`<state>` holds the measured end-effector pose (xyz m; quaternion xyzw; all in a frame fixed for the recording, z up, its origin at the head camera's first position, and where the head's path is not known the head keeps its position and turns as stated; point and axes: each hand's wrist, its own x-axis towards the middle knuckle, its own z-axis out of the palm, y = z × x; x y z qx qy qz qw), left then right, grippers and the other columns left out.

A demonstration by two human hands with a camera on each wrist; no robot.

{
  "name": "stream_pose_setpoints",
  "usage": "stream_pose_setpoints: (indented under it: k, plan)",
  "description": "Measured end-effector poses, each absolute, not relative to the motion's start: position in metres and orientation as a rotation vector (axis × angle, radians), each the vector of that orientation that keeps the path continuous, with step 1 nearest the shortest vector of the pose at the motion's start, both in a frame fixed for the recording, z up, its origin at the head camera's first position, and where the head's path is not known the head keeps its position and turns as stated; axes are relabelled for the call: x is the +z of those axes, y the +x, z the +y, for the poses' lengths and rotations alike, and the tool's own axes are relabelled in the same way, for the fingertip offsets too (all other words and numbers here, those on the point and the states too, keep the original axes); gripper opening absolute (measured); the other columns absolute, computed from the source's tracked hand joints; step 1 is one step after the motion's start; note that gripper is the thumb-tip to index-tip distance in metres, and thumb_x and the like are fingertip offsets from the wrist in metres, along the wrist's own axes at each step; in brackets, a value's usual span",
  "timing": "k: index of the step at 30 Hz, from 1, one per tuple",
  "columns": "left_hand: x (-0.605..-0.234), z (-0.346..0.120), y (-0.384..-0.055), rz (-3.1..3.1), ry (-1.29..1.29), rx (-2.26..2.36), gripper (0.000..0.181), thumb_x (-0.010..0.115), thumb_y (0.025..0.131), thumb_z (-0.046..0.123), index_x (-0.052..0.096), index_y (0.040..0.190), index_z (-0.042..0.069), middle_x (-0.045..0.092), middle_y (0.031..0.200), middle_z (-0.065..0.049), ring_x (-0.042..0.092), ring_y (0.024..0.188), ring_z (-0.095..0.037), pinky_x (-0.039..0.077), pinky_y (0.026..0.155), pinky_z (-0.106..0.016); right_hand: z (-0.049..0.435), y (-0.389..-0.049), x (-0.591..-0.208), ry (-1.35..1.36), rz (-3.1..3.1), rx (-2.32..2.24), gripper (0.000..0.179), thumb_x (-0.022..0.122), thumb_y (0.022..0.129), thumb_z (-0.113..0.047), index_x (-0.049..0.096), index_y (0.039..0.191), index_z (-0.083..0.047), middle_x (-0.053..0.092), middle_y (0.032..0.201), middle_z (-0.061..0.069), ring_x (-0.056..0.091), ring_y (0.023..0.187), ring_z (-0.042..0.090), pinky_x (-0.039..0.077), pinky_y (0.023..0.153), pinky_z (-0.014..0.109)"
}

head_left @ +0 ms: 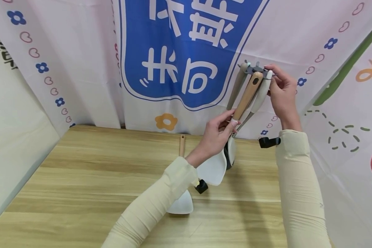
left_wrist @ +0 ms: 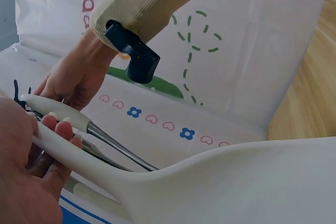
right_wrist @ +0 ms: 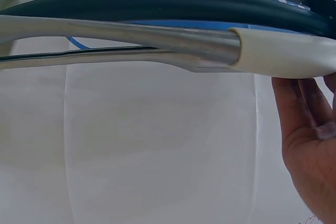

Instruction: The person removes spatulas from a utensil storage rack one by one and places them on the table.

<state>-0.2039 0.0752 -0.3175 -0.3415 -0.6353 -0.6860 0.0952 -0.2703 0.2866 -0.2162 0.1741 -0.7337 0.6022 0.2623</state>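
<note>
My left hand [head_left: 215, 136] grips a spatula by the lower part of its wooden handle [head_left: 247, 96], near the white neck. The spatula's broad white head [left_wrist: 252, 182] fills the lower right of the left wrist view. At the upper right, my right hand [head_left: 283, 91] holds the edge of a dark grey utensil rack [head_left: 256, 69] with hooks. Beside its fingers hangs a utensil with a pale handle [right_wrist: 283, 53] and metal shaft. A grey-handled utensil [head_left: 238, 82] hangs on the rack's left side. The wooden handle partly hides the rack's stem.
Another white spatula [head_left: 181, 205] with a wooden handle lies on the wooden table [head_left: 96, 172], partly under my left forearm. A printed cloth [head_left: 90, 69] hangs behind the table. Black camera mounts [head_left: 201, 186] stick out at both wrists.
</note>
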Motion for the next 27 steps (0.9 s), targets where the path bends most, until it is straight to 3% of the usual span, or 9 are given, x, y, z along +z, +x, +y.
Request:
stream_pose_setpoints:
  k: [6, 14, 27]
  plan:
    - [-0.317, 0.069, -0.201, -1.886, -0.996, -2.02, 0.043, 0.051, 0.106, 0.003, 0.046, 0.148, -0.006, 0.07, 0.114, -0.024, 0.069, 0.089, -0.032, 0.059, 0.084, -0.032, 0.285, -0.272, -0.215, 0.477, -1.98, 1.636, 0.03, 0.054, 0.104, -0.008, 0.074, 0.124, -0.016, 0.07, 0.096, 0.002, 0.06, 0.076, 0.012, 0.053, 0.066, 0.016]
    - [-0.321, 0.061, -0.198, -1.855, -1.015, -2.031, 0.043, 0.051, 0.105, 0.001, 0.046, 0.147, -0.007, 0.07, 0.113, -0.027, 0.067, 0.088, -0.041, 0.057, 0.083, -0.053, 0.284, -0.274, -0.215, 0.488, -1.978, 1.611, 0.033, 0.051, 0.104, -0.005, 0.074, 0.124, -0.018, 0.067, 0.086, 0.0, 0.055, 0.069, 0.011, 0.051, 0.062, 0.015]
    - [-0.325, 0.052, -0.188, -1.87, -0.979, -2.006, 0.041, 0.054, 0.104, 0.001, 0.049, 0.144, -0.009, 0.071, 0.11, -0.025, 0.07, 0.084, -0.035, 0.06, 0.08, -0.043, 0.286, -0.269, -0.216, 0.48, -1.969, 1.647, 0.031, 0.052, 0.104, -0.006, 0.073, 0.125, -0.014, 0.068, 0.089, 0.001, 0.056, 0.07, 0.011, 0.051, 0.061, 0.015]
